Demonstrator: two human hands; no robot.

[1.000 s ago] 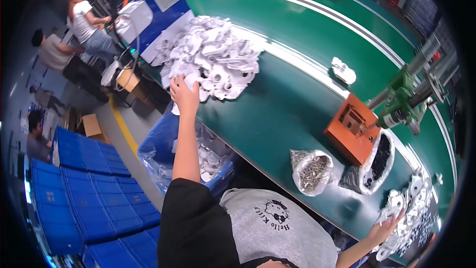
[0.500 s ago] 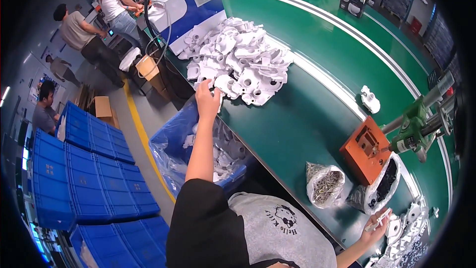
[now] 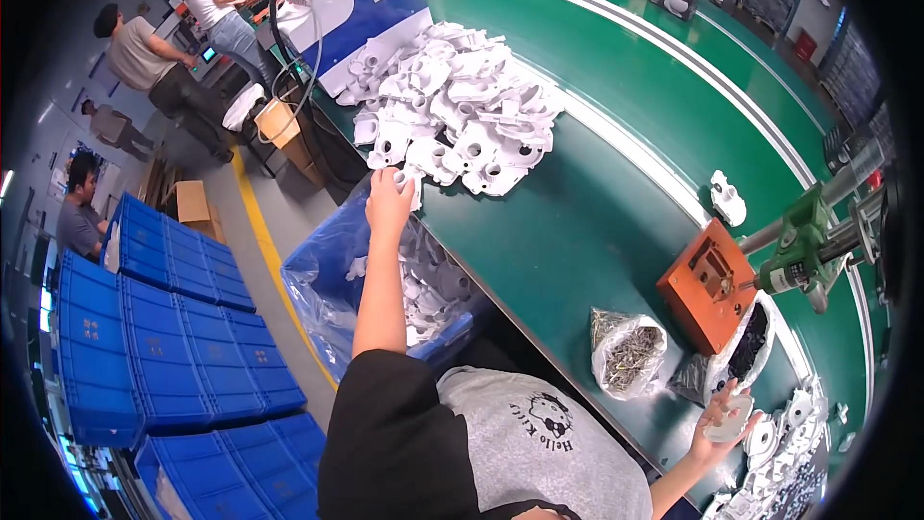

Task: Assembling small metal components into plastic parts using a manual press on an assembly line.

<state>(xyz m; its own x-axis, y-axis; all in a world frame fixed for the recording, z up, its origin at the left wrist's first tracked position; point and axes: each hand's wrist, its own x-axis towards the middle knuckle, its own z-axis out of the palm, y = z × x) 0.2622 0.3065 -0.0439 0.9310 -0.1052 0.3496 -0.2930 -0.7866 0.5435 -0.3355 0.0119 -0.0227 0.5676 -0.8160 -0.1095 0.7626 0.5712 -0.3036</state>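
Note:
My left hand (image 3: 388, 200) reaches out to the near edge of a heap of white plastic parts (image 3: 460, 114) on the green bench (image 3: 568, 231) and grips one white part (image 3: 406, 181) there. My right hand (image 3: 717, 416) is at the lower right, holding a flat white part (image 3: 730, 417) close to another pile of white parts (image 3: 770, 443). An orange jig block (image 3: 707, 283) with a green press tool (image 3: 804, 243) stands between the two piles.
A clear bag of metal screws (image 3: 626, 354) and a bag of dark pieces (image 3: 746, 347) lie near the jig. A blue-lined bin of white parts (image 3: 409, 279) sits below the bench. Stacked blue crates (image 3: 144, 327) fill the floor left. Other people (image 3: 154, 67) stand far left.
The view has swung left, so the white heap sits more central. My left hand stays at the heap's edge on a part; my right hand now shows a white part in it.

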